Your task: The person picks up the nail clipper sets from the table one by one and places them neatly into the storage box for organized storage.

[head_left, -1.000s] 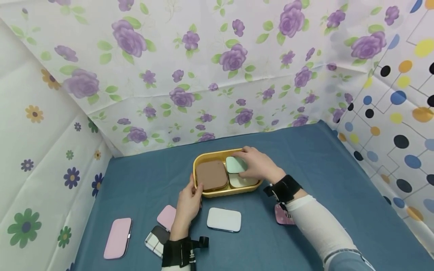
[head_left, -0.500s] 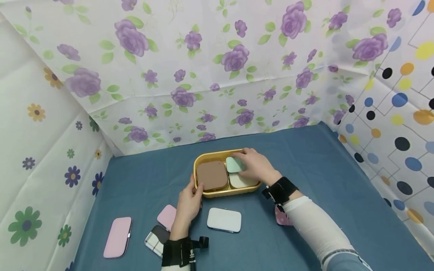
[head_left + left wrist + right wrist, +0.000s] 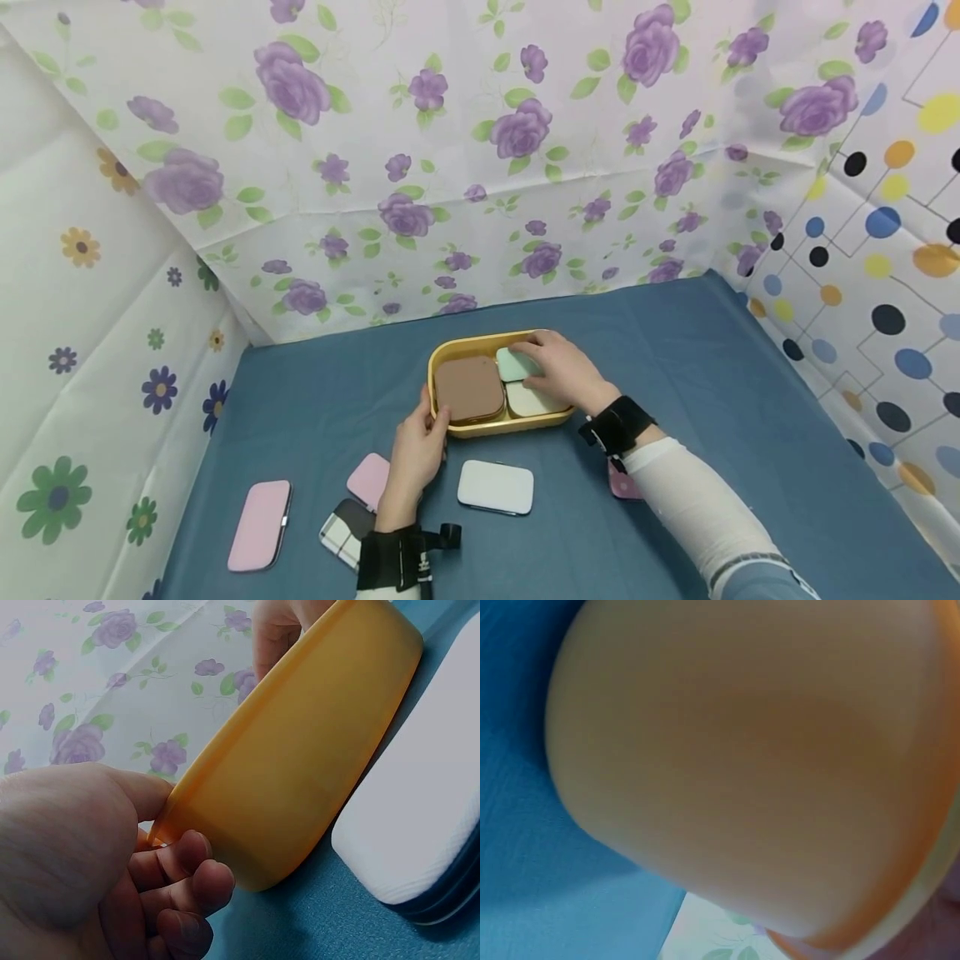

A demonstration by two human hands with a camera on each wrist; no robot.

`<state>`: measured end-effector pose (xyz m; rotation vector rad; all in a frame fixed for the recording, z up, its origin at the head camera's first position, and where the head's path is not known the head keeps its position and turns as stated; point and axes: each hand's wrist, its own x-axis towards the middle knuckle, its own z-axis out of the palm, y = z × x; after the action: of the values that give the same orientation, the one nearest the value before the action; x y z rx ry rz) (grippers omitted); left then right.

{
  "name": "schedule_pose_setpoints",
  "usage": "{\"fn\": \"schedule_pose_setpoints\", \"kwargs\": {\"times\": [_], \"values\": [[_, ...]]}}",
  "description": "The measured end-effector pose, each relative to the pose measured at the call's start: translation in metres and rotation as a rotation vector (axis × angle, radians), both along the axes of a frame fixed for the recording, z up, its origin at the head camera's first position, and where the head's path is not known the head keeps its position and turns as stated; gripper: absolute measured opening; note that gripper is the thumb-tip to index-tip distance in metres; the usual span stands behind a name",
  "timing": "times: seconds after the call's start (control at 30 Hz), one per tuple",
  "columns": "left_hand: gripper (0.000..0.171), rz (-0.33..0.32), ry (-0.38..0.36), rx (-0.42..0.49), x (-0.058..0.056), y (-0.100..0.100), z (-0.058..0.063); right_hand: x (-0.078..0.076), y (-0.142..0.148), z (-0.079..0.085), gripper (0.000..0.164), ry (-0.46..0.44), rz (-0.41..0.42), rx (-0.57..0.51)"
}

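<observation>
A yellow plastic basket [image 3: 517, 425] stands on the blue cloth, and my left hand [image 3: 418, 446] grips its left end, thumb at the rim. In the left wrist view the left fingers curl by the wall of the basket [image 3: 292, 750]. Inside lie a brown square case [image 3: 469, 388], a cream case [image 3: 534, 400] and a small mint green case [image 3: 516, 364]. My right hand [image 3: 562, 367] reaches over the right end and pinches the mint green case, its fingers partly hidden. The right wrist view is mostly filled by the basket's outer wall [image 3: 742, 765].
A white case [image 3: 496, 487] lies in front of the basket. To the left are a pink oblong case [image 3: 259, 527], a small pink case [image 3: 369, 480] and a plaid case [image 3: 345, 533], partly behind my left forearm. A dotted pink case [image 3: 622, 482] shows beside my right forearm.
My right hand has shifted slightly left with the mint green case, which sits closer to the brown case's edge. The left hand and the basket have stayed in place.
</observation>
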<state>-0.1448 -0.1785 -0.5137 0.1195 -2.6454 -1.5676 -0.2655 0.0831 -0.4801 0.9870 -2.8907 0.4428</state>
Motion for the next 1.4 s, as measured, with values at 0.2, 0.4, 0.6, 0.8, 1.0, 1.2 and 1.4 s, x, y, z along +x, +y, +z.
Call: {"fn": "schedule_pose_setpoints", "kwargs": {"times": [0.2,0.4,0.6,0.8,1.0,1.2,1.4], "values": [[0.067,0.006,0.011,-0.013,0.000,0.000,0.001,0.001,-0.001,-0.003,0.063,0.000,-0.027,0.015],[0.067,0.003,0.006,-0.016,0.000,0.001,0.001,0.000,0.002,-0.009,0.064,0.013,-0.050,-0.010],[0.067,0.000,0.008,-0.008,-0.002,0.002,0.003,-0.001,0.007,-0.016,0.055,0.015,-0.061,-0.092],[0.068,0.001,0.005,0.002,-0.002,0.003,0.003,0.001,0.006,-0.017,0.052,0.026,-0.080,-0.111],[0.068,0.006,0.001,0.010,0.000,0.003,0.002,0.004,0.002,-0.017,0.051,0.042,-0.101,-0.091],[0.067,0.010,-0.001,0.004,0.000,0.003,0.003,0.006,0.001,-0.020,0.051,0.073,-0.106,-0.084],[0.068,0.014,-0.011,-0.002,0.001,0.003,0.001,0.006,-0.001,-0.023,0.052,0.099,-0.105,-0.056]]}}
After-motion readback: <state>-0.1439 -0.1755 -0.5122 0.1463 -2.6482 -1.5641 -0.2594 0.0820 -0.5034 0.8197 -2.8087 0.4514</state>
